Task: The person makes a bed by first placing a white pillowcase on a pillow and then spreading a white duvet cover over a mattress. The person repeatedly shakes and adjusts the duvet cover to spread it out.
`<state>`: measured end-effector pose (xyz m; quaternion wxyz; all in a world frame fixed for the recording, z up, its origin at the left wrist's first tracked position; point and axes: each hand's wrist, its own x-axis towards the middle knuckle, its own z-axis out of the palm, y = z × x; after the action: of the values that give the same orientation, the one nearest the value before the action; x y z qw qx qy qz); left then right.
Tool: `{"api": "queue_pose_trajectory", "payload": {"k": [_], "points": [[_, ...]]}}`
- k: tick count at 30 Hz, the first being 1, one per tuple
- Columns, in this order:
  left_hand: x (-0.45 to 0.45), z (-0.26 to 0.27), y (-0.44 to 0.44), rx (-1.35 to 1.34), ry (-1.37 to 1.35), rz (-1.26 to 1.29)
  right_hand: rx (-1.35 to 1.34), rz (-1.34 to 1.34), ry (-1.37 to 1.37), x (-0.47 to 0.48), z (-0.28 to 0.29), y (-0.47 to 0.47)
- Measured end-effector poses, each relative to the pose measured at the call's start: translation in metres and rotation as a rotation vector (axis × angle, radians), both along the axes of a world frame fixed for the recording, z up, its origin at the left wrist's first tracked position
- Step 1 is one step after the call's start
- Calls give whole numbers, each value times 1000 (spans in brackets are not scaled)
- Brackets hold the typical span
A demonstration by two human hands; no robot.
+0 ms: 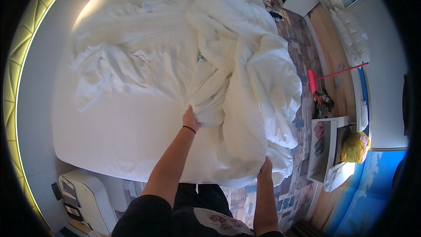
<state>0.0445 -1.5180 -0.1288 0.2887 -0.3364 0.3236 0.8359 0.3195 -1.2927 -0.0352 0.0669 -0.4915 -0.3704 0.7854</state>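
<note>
A crumpled white duvet [243, 105] covers the right part of the bed, its folds hanging over the right edge. My left hand [191, 118], with a dark band at the wrist, grips a bunched fold near the middle of the bed. My right hand [265, 167] grips the duvet near the bed's lower right corner; its fingertips are partly hidden by the cloth. A rumpled white sheet or cover [121, 65] lies over the upper left part. Below it the smooth white mattress cover [118, 131] is exposed.
A white bedside cabinet [88, 200] stands at the lower left. Right of the bed, on the wood-patterned floor [297, 56], are a red long-handled dustpan or broom [311, 80], an open shelf with slippers [319, 148] and a yellow bag [354, 148]. Pillows [350, 36] lie along the right.
</note>
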Motion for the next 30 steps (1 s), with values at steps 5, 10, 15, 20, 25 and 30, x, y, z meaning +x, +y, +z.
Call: {"api": "queue_pose_trajectory", "payload": {"k": [5,10,15,20,25,30], "points": [[3,124,-69,-50,370,-356,-24,124,127,-47,117,-40],[17,270,-173,-208,662,-194,40,296,304,-55,209,-81],[88,340,-233,-311,736,-34,170,312,386,-67,187,-66],[137,288,-221,-611,671,32,720,346,-65,-101,48,-24],[161,242,-186,-598,576,28,1156,240,-174,-95,3,-26],[174,250,-123,-949,771,-390,1136,822,537,-115,65,-97]]}}
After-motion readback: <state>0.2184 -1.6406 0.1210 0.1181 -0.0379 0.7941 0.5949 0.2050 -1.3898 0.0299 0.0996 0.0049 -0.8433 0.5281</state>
